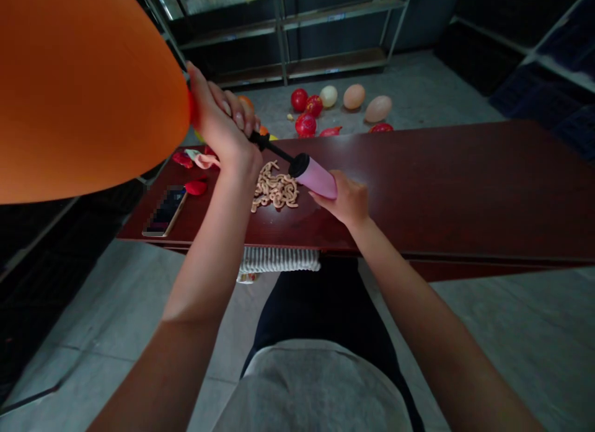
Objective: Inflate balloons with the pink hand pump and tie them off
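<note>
A large inflated orange balloon (88,91) fills the upper left, its neck pressed against my left hand (227,119). The fingers of that hand are closed around the balloon's neck and the end of a hand balloon pump; the grip hides where they join. A black rod runs from there into the pump's pink barrel (320,177). Wrapped around the barrel's near end is my right hand (348,199). Below the rod, a pile of beige, curly, worm-like pieces (275,189) lies on the dark red table (446,190).
On the table's left lie a phone (165,212), a red uninflated balloon (196,187) and a few more limp balloons (204,160). Several red, white and peach balloons (354,96) rest on the floor beyond. Metal shelving (334,66) stands at the back. Grey ribbed cloth (281,259) hangs below the table's front edge.
</note>
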The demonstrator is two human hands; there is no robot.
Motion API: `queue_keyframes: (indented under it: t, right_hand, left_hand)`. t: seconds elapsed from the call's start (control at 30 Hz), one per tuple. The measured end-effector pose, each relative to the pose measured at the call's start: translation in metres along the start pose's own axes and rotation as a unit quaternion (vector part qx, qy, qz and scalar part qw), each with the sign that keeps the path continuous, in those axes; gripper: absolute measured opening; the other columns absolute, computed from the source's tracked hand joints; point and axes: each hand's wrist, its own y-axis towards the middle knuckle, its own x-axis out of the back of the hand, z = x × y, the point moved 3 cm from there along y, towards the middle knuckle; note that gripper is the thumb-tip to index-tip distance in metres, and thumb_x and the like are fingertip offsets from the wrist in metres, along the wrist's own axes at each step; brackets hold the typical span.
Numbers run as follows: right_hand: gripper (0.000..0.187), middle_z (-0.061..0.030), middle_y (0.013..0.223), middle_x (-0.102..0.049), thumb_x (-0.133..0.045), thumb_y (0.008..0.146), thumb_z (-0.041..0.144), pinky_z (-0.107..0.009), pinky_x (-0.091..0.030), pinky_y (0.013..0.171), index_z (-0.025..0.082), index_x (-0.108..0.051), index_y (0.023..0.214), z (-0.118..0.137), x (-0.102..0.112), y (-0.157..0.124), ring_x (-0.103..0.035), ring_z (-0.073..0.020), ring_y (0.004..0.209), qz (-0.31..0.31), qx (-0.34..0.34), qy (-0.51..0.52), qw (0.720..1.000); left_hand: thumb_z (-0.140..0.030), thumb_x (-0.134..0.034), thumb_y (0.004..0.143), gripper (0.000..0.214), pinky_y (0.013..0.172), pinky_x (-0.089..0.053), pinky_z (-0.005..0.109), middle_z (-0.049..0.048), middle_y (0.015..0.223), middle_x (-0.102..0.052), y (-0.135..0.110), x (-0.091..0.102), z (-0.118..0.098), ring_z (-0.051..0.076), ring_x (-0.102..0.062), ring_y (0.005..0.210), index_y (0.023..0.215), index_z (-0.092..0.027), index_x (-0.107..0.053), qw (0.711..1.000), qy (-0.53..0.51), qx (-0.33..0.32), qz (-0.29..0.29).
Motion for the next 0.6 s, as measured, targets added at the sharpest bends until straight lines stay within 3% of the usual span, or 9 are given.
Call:
queue_keyframes:
  t: [0.1, 0.17, 0.23, 0.33, 0.47, 0.6]
  right_hand:
    - [0.061, -0.0111, 0.088, -0.072, -0.048, 0.085, 0.070, -0.031, -0.042, 0.064, 0.015, -0.060, 0.108, -0.001, -0.002, 0.001, -0.067, -0.0233, 0.078, 0.013, -0.016, -0.004, 1.000]
    - [0.061, -0.0111, 0.088, -0.072, -0.048, 0.086, 0.070, -0.031, -0.041, 0.064, 0.015, -0.060, 0.109, -0.002, -0.003, 0.001, -0.067, -0.0232, 0.078, 0.016, -0.026, -0.004, 1.000]
    - [0.060, -0.0106, 0.088, -0.072, -0.049, 0.085, 0.070, -0.031, -0.041, 0.063, 0.015, -0.060, 0.109, -0.002, -0.003, 0.002, -0.067, -0.0232, 0.078, 0.013, -0.034, -0.004, 0.999]
    - [0.059, -0.0103, 0.087, -0.072, -0.049, 0.086, 0.069, -0.030, -0.040, 0.063, 0.016, -0.060, 0.108, -0.002, -0.002, 0.002, -0.067, -0.0229, 0.078, 0.006, -0.033, -0.003, 0.999]
    - [0.058, -0.0099, 0.089, -0.072, -0.052, 0.085, 0.068, -0.031, -0.040, 0.063, 0.016, -0.061, 0.108, -0.001, -0.003, 0.002, -0.067, -0.0228, 0.079, 0.001, -0.017, 0.006, 1.000]
    - [0.056, -0.0095, 0.092, -0.072, -0.053, 0.086, 0.066, -0.031, -0.042, 0.065, 0.017, -0.061, 0.110, 0.000, -0.006, 0.001, -0.067, -0.0226, 0.082, -0.006, 0.008, 0.012, 1.000]
  left_hand:
    - [-0.052, -0.032, 0.103, 0.053, 0.040, -0.014, 0.029, -0.0063, 0.047, -0.015, -0.004, 0.004, 0.037, 0.010, -0.013, 0.035, 0.059, -0.022, -0.022, 0.995, 0.048, 0.042, 0.071]
    - [-0.052, -0.025, 0.104, 0.053, 0.040, -0.016, 0.029, -0.0061, 0.046, -0.016, -0.009, 0.009, 0.056, 0.010, -0.015, 0.035, 0.060, -0.023, -0.022, 0.993, 0.059, 0.076, 0.065]
    - [-0.054, -0.029, 0.103, 0.054, 0.041, -0.015, 0.028, -0.0063, 0.046, -0.015, -0.015, 0.012, 0.067, 0.010, -0.014, 0.035, 0.060, -0.022, -0.021, 0.992, 0.071, 0.086, 0.054]
    - [-0.055, -0.039, 0.100, 0.055, 0.042, -0.015, 0.028, -0.0062, 0.047, -0.014, -0.019, 0.012, 0.069, 0.010, -0.016, 0.036, 0.060, -0.022, -0.021, 0.992, 0.070, 0.090, 0.046]
    - [-0.053, -0.038, 0.101, 0.053, 0.046, -0.020, 0.027, -0.0053, 0.049, -0.016, -0.017, 0.016, 0.059, 0.011, -0.023, 0.040, 0.062, -0.021, -0.025, 0.990, 0.076, 0.112, 0.041]
    - [-0.048, -0.036, 0.103, 0.051, 0.046, -0.019, 0.026, -0.0057, 0.048, -0.015, -0.009, 0.028, 0.046, 0.010, -0.019, 0.038, 0.062, -0.021, -0.022, 0.990, 0.092, 0.102, 0.036]
